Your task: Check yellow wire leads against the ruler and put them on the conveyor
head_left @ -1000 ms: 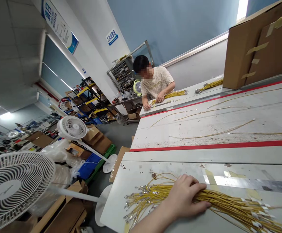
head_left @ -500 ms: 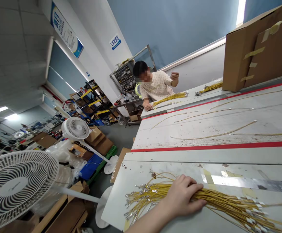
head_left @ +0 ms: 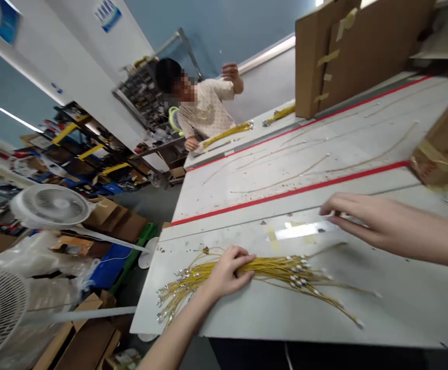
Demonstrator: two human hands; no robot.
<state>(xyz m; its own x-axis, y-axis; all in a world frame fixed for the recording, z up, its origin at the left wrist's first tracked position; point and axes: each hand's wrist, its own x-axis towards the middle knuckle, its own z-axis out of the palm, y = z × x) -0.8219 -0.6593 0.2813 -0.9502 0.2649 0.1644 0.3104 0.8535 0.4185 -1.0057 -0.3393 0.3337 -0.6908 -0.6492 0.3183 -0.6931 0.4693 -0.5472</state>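
Observation:
My left hand (head_left: 229,272) lies over the middle of a bundle of thin yellow wires (head_left: 272,264), fingers and thumb around it, pressing it to the white table. Silvery metal ends (head_left: 169,298) fan out at the bundle's left. At its right end are small white connectors (head_left: 299,275), and a few wires stick out further. Over the table to the right is my right hand (head_left: 355,218), slightly blurred. Its fingers are bent, thumb a little apart, and I see nothing held between them. A steel ruler (head_left: 304,230) lies taped flat just left of the right fingertips.
Beyond the table, a white belt (head_left: 270,177) edged with red strips carries several single wires. A co-worker (head_left: 206,105) sits across it with another wire bundle (head_left: 227,134). Cardboard boxes stand at the back (head_left: 343,61) and right (head_left: 447,144). Standing fans (head_left: 50,205) are on the left.
My view has swung right and the right hand has come into it from the right. The left hand stays on the wire bundle. Some wires at its right end now spread apart.

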